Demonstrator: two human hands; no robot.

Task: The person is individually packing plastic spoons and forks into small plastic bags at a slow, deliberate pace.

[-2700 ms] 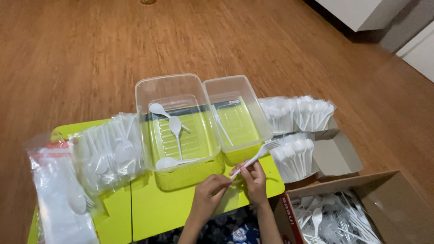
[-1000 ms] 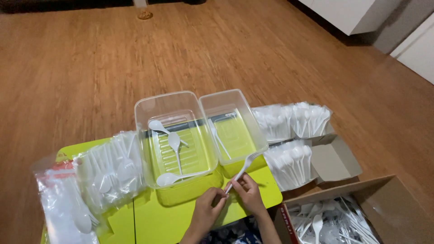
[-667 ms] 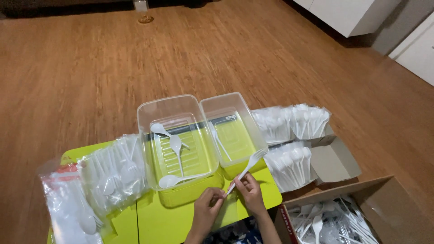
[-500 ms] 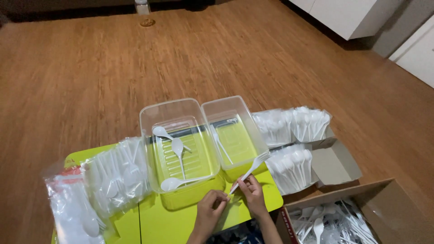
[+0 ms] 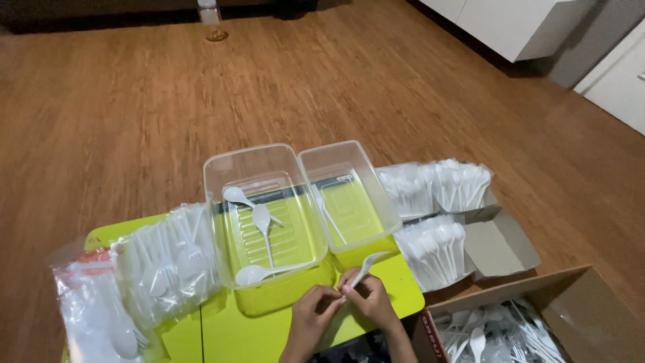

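Both of my hands meet over the front of a small yellow-green table (image 5: 269, 329). My right hand (image 5: 371, 299) pinches the handle of a white plastic spoon (image 5: 366, 264), whose bowl points up and to the right toward the right clear tub (image 5: 349, 195). My left hand (image 5: 311, 316) touches the handle's lower end with its fingertips. The left clear tub (image 5: 262, 215) holds three white spoons. One thin white piece lies in the right tub.
Bags of white plastic cutlery (image 5: 164, 262) lie at the table's left, with another clear bag (image 5: 94, 316) at the far left. Bundled spoons (image 5: 433, 222) rest in an open box on the right. A cardboard box (image 5: 524, 323) of loose cutlery stands at the lower right. Wooden floor lies all around.
The view has tilted up and back, so the table sits lower in frame. My hands stay together on the spoon, which has dropped slightly toward the table's front edge.
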